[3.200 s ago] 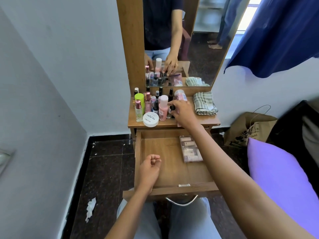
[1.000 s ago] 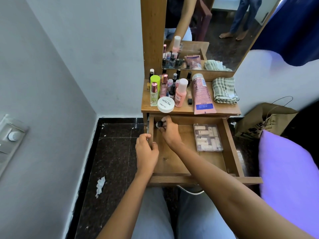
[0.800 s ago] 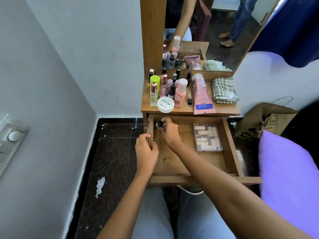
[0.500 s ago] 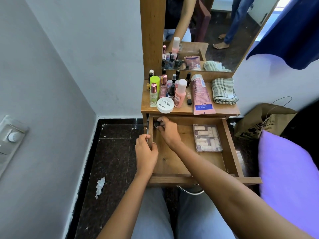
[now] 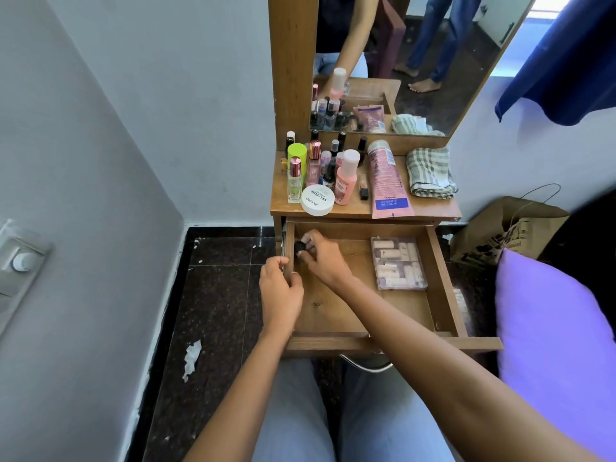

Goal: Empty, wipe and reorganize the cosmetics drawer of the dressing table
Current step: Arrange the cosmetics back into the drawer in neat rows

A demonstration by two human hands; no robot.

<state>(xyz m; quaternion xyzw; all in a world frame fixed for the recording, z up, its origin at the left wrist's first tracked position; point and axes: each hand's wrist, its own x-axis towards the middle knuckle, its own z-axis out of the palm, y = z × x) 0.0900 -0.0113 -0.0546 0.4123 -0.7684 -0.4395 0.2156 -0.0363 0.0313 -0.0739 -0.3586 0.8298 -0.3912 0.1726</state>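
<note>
The wooden drawer [image 5: 446, 288] of the dressing table stands pulled out. My right hand [image 5: 325, 260] holds a small black-capped bottle [image 5: 299, 246] at the drawer's back left corner. My left hand [image 5: 280, 290] grips the drawer's left wall. A clear plastic case of small pale items [image 5: 398, 263] lies in the drawer at the right. On the tabletop [image 5: 430, 208] stand several bottles [image 5: 328, 168], a white round nail polish remover tub [image 5: 317, 200], a pink tube [image 5: 386, 181] lying flat and a folded checked cloth [image 5: 430, 171].
A mirror [image 5: 416, 61] rises behind the tabletop. A grey wall is close on the left. A brown paper bag [image 5: 503, 231] sits on the dark floor at the right, and a purple pillow [image 5: 553, 345] lies beside my right arm. A scrap of paper [image 5: 191, 356] lies on the floor.
My right hand left the tabletop bottles and came down into the drawer's back left corner with a small bottle. My left hand moved to the drawer's left wall.
</note>
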